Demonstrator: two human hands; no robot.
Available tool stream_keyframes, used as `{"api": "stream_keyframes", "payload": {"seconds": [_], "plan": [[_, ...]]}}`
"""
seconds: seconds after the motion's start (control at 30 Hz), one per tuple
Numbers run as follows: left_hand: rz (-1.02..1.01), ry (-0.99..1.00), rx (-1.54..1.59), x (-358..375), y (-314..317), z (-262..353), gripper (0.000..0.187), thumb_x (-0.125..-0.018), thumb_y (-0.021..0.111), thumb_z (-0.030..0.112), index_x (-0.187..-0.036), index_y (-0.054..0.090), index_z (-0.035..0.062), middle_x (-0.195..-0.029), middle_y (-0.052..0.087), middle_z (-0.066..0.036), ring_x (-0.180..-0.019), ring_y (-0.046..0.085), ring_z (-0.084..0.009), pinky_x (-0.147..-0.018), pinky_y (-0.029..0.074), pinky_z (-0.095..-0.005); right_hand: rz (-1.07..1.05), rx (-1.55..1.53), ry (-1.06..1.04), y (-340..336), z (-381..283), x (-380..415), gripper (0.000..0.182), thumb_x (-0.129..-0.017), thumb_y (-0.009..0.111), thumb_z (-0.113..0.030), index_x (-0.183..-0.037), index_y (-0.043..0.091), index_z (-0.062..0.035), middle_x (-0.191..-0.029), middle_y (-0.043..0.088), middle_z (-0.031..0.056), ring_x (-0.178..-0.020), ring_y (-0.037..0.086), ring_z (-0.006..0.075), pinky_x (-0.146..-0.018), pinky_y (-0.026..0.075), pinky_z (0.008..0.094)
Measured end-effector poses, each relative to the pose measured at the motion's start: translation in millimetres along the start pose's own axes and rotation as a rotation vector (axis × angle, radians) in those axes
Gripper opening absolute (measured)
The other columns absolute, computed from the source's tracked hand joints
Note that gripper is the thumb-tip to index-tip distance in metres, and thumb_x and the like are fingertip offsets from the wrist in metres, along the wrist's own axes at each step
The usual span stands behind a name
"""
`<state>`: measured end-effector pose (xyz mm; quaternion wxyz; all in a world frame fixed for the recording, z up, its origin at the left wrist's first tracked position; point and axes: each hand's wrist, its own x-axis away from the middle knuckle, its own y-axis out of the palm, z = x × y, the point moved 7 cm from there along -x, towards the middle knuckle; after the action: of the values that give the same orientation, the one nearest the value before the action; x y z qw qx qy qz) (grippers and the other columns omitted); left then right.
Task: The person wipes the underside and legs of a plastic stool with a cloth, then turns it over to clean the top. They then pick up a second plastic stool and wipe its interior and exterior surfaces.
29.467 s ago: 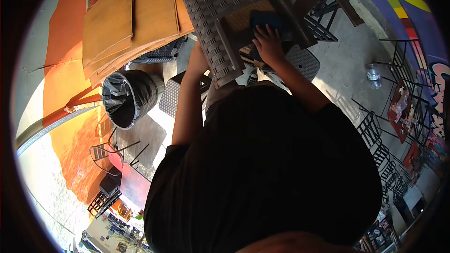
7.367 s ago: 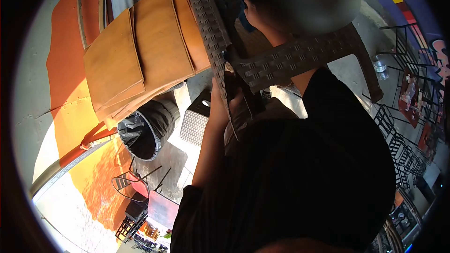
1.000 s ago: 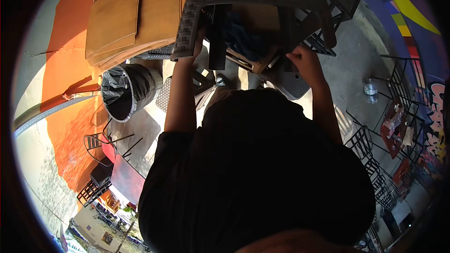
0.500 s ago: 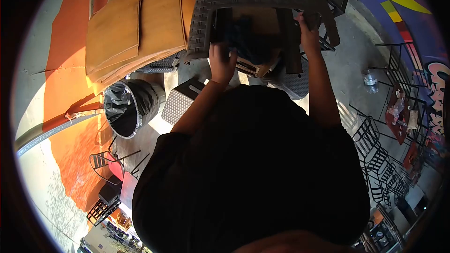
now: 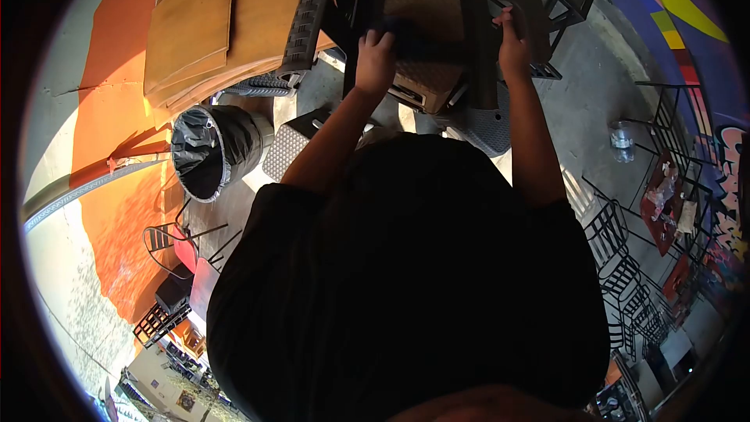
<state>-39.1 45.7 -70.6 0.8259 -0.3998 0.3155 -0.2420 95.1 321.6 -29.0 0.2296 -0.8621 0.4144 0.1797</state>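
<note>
A dark brown woven-pattern plastic chair (image 5: 306, 27) is tilted in front of me at the top of the view. My left hand (image 5: 376, 62) is at the chair's left inner side, fingers bent; what it grips, if anything, is lost in shadow. On the right, my right hand (image 5: 512, 48) is closed round a dark leg or edge of the chair. Between the hands, a brown woven stool (image 5: 426, 82) shows through the chair frame, with a dark, unclear shape over it.
Stacked tan boards (image 5: 191, 35) lean at the upper left. Below them stands a bin with a black liner (image 5: 205, 148), beside a grey woven stool (image 5: 287, 150). Black metal chairs (image 5: 621, 266) and a red table (image 5: 658, 207) with litter are at the right. A clear bottle (image 5: 622, 141) is nearby.
The chair's left side has shifted left and slightly up in view. My left hand is higher and further right, its fingers clearer. My right hand has barely moved.
</note>
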Motion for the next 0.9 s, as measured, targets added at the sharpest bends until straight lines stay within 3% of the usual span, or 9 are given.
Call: {"api": "stream_keyframes", "payload": {"seconds": [0.03,0.1,0.27,0.33,0.47,0.7,0.87,0.9], "plan": [[0.118,-0.008,-0.025,-5.8,-25.7,5.8,0.033,-0.08,0.058,0.001,-0.112,0.064,0.0087,-0.109,0.056,-0.02,-0.1,0.052,-0.0469,-0.09,0.048,-0.0533,-0.002,-0.009,-0.008,0.0,0.6,0.8,0.02,-0.106,0.057,-0.022,-0.108,0.063,-0.0032,-0.094,0.066,0.0039,-0.088,0.065,0.014,-0.085,0.052,0.0313],[0.091,0.02,-0.153,-10.9,-43.3,9.8,0.037,-0.079,0.055,-0.003,-0.113,0.064,0.0078,-0.112,0.057,-0.021,-0.099,0.052,-0.045,-0.09,0.048,-0.053,0.002,-0.043,-0.036,1.3,-6.7,1.9,0.019,-0.105,0.057,-0.021,-0.109,0.063,-0.0034,-0.094,0.066,0.0038,-0.087,0.065,0.014,-0.083,0.052,0.0307],[-0.324,-0.04,-0.441,32.3,14.7,-35.8,0.041,-0.086,0.056,0.004,-0.127,0.056,0.0053,-0.124,0.055,-0.019,-0.11,0.054,-0.041,-0.092,0.054,-0.0472,-0.021,-0.064,-0.082,3.0,-24.0,-0.9,0.02,-0.105,0.057,-0.02,-0.113,0.063,-0.0025,-0.094,0.063,0.0041,-0.084,0.064,0.015,-0.081,0.052,0.0311],[-0.335,-0.079,-0.453,39.3,19.4,-37.1,0.04,-0.086,0.056,0.004,-0.126,0.056,0.005,-0.124,0.055,-0.019,-0.11,0.054,-0.0406,-0.093,0.053,-0.0483,-0.02,0.006,-0.147,0.3,-29.4,1.1,0.022,-0.106,0.054,-0.02,-0.113,0.062,-0.0011,-0.094,0.062,0.0048,-0.084,0.063,0.0156,-0.082,0.051,0.0319],[-0.371,-0.152,-0.431,74.1,6.4,-12.8,0.039,-0.086,0.055,0.004,-0.125,0.056,0.0053,-0.125,0.055,-0.02,-0.11,0.054,-0.041,-0.094,0.052,-0.0505,0.019,0.165,-0.048,6.5,-6.7,14.2,0.028,-0.108,0.05,-0.023,-0.11,0.061,0.0019,-0.097,0.063,0.0078,-0.09,0.062,0.018,-0.083,0.049,0.0336],[-0.3,-0.195,-0.366,153.5,-16.2,25.1,0.043,-0.084,0.054,0.004,-0.127,0.059,0.0112,-0.126,0.054,-0.015,-0.111,0.054,-0.04,-0.093,0.051,-0.0477,0.036,0.082,0.068,20.3,-20.2,23.5,0.032,-0.108,0.048,-0.026,-0.113,0.06,0.0035,-0.102,0.063,0.0117,-0.093,0.06,0.0215,-0.085,0.048,0.0356],[-0.212,-0.219,-0.521,165.0,-22.4,30.8,0.045,-0.084,0.054,0.008,-0.128,0.062,0.0136,-0.129,0.059,-0.009,-0.117,0.053,-0.034,-0.101,0.036,-0.0648,0.059,0.005,0.073,13.0,-20.7,25.6,0.032,-0.108,0.049,-0.026,-0.115,0.059,0.0035,-0.105,0.063,0.0111,-0.095,0.06,0.0212,-0.087,0.048,0.035],[-0.192,-0.219,-0.514,162.9,-20.5,25.4,0.045,-0.084,0.054,0.008,-0.128,0.062,0.0137,-0.129,0.059,-0.009,-0.117,0.053,-0.034,-0.101,0.037,-0.0631,0.082,-0.02,0.08,10.2,-22.4,26.8,0.032,-0.108,0.049,-0.026,-0.115,0.059,0.0034,-0.105,0.063,0.0107,-0.096,0.059,0.0211,-0.088,0.047,0.0345]]}}
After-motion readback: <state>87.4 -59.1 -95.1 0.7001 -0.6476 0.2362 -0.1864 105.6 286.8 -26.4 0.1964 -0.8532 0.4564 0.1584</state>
